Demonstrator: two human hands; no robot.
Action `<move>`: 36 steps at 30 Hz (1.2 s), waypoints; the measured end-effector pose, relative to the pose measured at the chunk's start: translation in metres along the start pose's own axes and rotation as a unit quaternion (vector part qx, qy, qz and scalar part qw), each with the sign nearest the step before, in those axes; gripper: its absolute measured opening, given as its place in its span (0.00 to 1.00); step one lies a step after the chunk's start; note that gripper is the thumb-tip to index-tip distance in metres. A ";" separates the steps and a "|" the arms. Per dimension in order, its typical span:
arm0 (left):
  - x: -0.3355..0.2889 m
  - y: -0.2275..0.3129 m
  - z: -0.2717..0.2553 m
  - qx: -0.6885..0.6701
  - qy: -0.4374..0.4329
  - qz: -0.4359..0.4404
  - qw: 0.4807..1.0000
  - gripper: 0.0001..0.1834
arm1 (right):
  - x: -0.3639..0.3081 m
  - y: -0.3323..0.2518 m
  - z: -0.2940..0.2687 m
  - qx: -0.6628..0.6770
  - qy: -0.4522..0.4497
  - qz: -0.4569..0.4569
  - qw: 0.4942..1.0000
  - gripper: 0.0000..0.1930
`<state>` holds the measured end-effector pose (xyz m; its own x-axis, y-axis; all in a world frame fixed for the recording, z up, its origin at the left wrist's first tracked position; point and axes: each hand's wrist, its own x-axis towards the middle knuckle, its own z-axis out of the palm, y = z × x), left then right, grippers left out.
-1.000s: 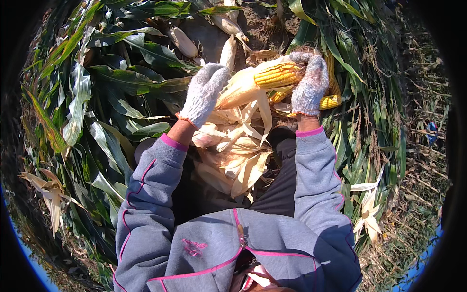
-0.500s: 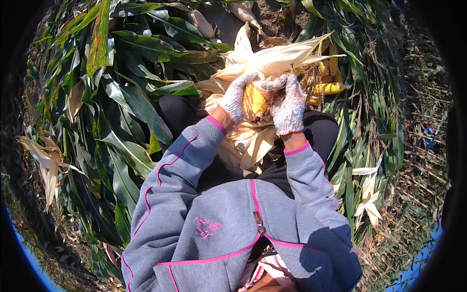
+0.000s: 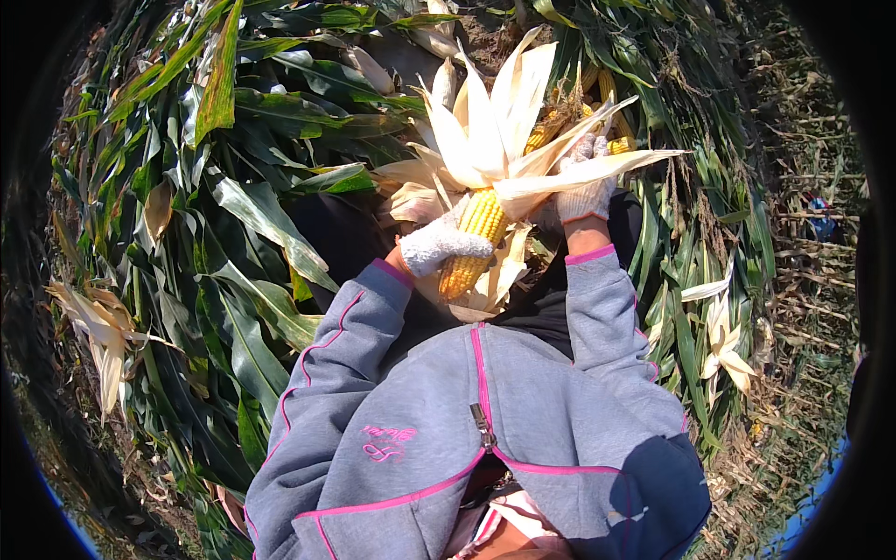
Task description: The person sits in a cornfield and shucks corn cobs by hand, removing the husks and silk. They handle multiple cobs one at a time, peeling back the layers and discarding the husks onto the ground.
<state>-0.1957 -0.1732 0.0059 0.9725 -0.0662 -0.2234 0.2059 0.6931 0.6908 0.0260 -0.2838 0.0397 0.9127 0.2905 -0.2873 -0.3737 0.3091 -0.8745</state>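
Observation:
My left hand [image 3: 442, 245], in a white knit glove, is wrapped round the lower part of a bare yellow corn cob [image 3: 483, 218]. Pale dry husk leaves [image 3: 478, 126] fan out from the cob's far end. To the right, my gloved right hand [image 3: 585, 192] is closed on the husk, partly covered by a long husk leaf that crosses in front of it. Its fingertips are mostly hidden. Just beyond this hand lie several husked yellow cobs [image 3: 620, 145], partly behind leaves.
Cut green corn stalks and leaves [image 3: 252, 219] lie thick on the left, and more stalks [image 3: 686, 233] on the right. Loose husks [image 3: 495, 280] lie between my legs. Dry husks [image 3: 107, 341] sit at far left, others [image 3: 723, 341] at right.
Husk leaves have been opened away from the cob, so more yellow kernels show. My left hand has moved nearer, down the cob; my right hand has shifted right with the husk.

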 end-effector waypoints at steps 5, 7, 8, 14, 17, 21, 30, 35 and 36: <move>-0.014 -0.027 -0.002 0.184 0.036 0.041 0.981 0.46 | -0.001 -0.047 0.027 0.096 0.027 -0.024 0.995 0.20; -0.011 -0.031 0.002 0.144 0.050 0.057 0.987 0.47 | 0.009 -0.053 0.022 -0.013 -0.072 -0.074 0.995 0.18; -0.010 -0.032 0.003 0.172 0.100 0.070 0.977 0.46 | 0.014 -0.056 0.017 -0.113 -0.149 -0.125 0.974 0.18; -0.007 -0.023 0.001 0.164 0.266 0.147 0.938 0.41 | 0.009 -0.014 -0.044 -0.109 -0.056 -0.107 0.987 0.19; -0.005 -0.022 -0.002 0.159 0.280 0.159 0.933 0.41 | -0.060 0.036 -0.070 -0.529 -0.103 -0.291 0.790 0.24; 0.000 -0.031 -0.011 0.231 0.240 0.088 0.939 0.39 | -0.134 0.037 -0.023 -0.512 -0.231 -0.323 0.762 0.38; 0.014 -0.068 -0.042 0.502 0.194 0.183 0.823 0.22 | -0.148 0.004 0.022 -0.459 -0.409 -0.373 0.695 0.13; 0.011 -0.113 -0.090 0.461 0.246 0.176 0.835 0.20 | -0.158 0.033 -0.002 -0.472 -0.421 -0.418 0.652 0.13; 0.010 -0.108 -0.089 0.470 0.258 0.168 0.827 0.20 | -0.156 0.031 -0.002 -0.476 -0.424 -0.395 0.661 0.14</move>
<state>-0.2178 -0.1850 -0.1317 0.8657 0.5005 -0.0067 0.1638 -0.2706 0.9486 -0.1273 -0.3214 0.0569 0.1881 0.9075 0.3756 0.8074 0.0749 -0.5852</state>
